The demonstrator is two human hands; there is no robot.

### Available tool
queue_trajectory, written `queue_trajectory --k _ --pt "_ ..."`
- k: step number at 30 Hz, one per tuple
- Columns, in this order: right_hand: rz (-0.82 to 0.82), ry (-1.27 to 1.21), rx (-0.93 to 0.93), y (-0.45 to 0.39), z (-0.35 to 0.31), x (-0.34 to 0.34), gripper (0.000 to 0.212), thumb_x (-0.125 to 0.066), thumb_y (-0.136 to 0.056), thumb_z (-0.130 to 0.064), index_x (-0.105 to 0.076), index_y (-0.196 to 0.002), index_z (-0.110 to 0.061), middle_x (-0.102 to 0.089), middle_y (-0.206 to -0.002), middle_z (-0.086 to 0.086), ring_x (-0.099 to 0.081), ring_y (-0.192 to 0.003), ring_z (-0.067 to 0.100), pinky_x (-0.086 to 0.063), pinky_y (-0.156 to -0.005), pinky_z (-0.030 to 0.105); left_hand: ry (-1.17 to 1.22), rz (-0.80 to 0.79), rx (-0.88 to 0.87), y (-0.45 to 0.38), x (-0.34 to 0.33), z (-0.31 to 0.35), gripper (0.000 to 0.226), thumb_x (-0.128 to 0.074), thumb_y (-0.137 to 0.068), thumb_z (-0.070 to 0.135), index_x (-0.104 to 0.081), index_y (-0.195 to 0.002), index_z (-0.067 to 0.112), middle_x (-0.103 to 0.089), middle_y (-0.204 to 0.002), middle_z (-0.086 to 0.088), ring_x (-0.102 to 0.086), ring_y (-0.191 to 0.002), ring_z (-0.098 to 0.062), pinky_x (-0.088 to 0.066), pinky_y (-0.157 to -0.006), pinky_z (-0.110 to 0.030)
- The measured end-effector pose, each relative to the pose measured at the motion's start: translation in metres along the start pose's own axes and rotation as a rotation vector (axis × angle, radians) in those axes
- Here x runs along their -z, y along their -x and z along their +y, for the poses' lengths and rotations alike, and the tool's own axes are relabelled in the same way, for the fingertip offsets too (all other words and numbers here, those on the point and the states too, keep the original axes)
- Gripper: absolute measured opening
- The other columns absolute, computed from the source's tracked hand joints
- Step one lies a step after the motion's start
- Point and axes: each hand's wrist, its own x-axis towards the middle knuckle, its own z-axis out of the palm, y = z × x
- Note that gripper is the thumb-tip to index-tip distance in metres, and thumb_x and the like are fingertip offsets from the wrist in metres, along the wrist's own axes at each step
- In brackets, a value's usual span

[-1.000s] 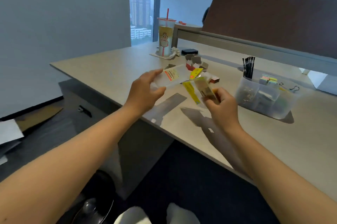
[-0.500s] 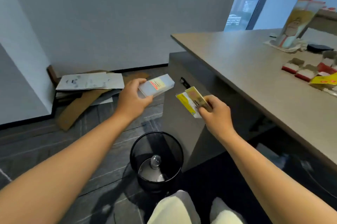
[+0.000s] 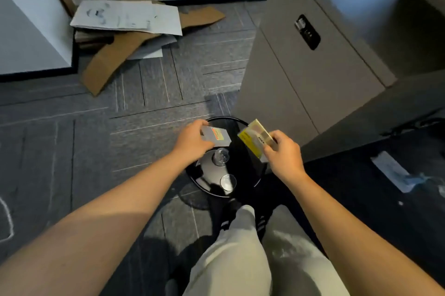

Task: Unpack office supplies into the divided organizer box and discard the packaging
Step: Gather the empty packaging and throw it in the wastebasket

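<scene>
Packaging is what both hands carry in the head view, and both pieces hang directly over the black waste bin [image 3: 192, 173], which serves as the landmark for everything else. Over the bin's far-left rim, the left hand [image 3: 192, 142] grips a small clear plastic box [image 3: 218, 137] bearing an orange-and-yellow label, thumb on the near edge and fingers curled over the far one. Over the bin's right rim, the right hand [image 3: 284, 153] pinches a yellow-printed card and clear wrapper [image 3: 255, 138] between thumb and curled fingers, the sheet standing tilted with its yellow face turned toward the other hand. Holding both above the opening looks deliberate: letting go from there should drop each piece straight inside, so the discard step seems to be the one in hand. Whether the plastic box is empty cannot be told from this angle.

Inside the bin, a dark liner shows, with two clear round plastic items lying on it, one near the middle and one toward the near rim; nothing else is plain.

Right of the bin stands a grey cabinet [image 3: 313, 67] with a dark lock plate. Beyond the bin, against the wall, lies a heap of flattened cardboard and white sheets [image 3: 125, 30]. Near the bin, the person's pale trouser legs [image 3: 240, 259] fill the bottom edge. No divided organizer box appears here.
</scene>
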Motion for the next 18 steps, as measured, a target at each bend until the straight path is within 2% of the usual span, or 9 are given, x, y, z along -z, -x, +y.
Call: queue_trajectory --k 4,6,8,12,18 --pt "-0.118 0.066 0.013 -0.029 0.013 -0.026 0.028 -0.048 -0.086 -0.008 -0.05 -0.114 -0.009 -0.059 -0.113 0.012 -0.054 -0.1 0.027 -0.039 -0.074 0.031 -0.105 -0.064 -0.029 -0.026 -0.018 -0.004 0.05 -0.062 -0.079 0.011 -0.044 -0.125 0.005 -0.051 -0.129 -0.017 -0.047 -0.118 -0.029 -0.036 -0.087 -0.027" --pt "-0.225 0.149 0.018 -0.038 0.021 -0.041 0.041 -0.049 -0.087 -0.012 -0.043 -0.127 -0.01 -0.05 -0.13 0.013 -0.048 -0.116 0.028 -0.039 -0.09 0.034 -0.171 -0.087 -0.04 -0.034 -0.022 -0.008 0.046 -0.06 -0.082 0.015 -0.046 -0.124 0.003 -0.05 -0.13 -0.018 -0.046 -0.119 -0.029 -0.035 -0.088 -0.027" --pt "-0.295 0.221 0.006 -0.042 0.025 -0.05 0.046 -0.049 -0.088 -0.016 -0.037 -0.133 -0.01 -0.04 -0.14 0.012 -0.041 -0.126 0.028 -0.036 -0.1 0.036 -0.241 -0.12 -0.055 -0.039 -0.023 -0.014 0.048 -0.058 -0.084 0.017 -0.044 -0.128 0.005 -0.046 -0.135 -0.018 -0.042 -0.125 -0.029 -0.032 -0.096 -0.028" --pt "-0.33 0.276 0.012 -0.042 0.025 -0.054 0.043 -0.047 -0.09 -0.016 -0.04 -0.131 -0.008 -0.039 -0.141 0.012 -0.04 -0.127 0.027 -0.035 -0.101 0.035 -0.357 -0.152 -0.085 -0.041 -0.017 -0.024 0.045 -0.055 -0.086 0.018 -0.044 -0.128 0.005 -0.045 -0.136 -0.016 -0.041 -0.126 -0.029 -0.032 -0.099 -0.031" --pt "-0.273 0.357 0.104 -0.031 0.003 -0.025 0.04 -0.047 -0.09 -0.016 -0.043 -0.129 -0.008 -0.043 -0.137 0.013 -0.041 -0.124 0.029 -0.037 -0.1 0.038 -0.509 -0.134 -0.195 -0.028 0.005 -0.005 0.041 -0.053 -0.086 0.02 -0.048 -0.124 0.006 -0.05 -0.13 -0.018 -0.045 -0.12 -0.032 -0.038 -0.098 -0.037"
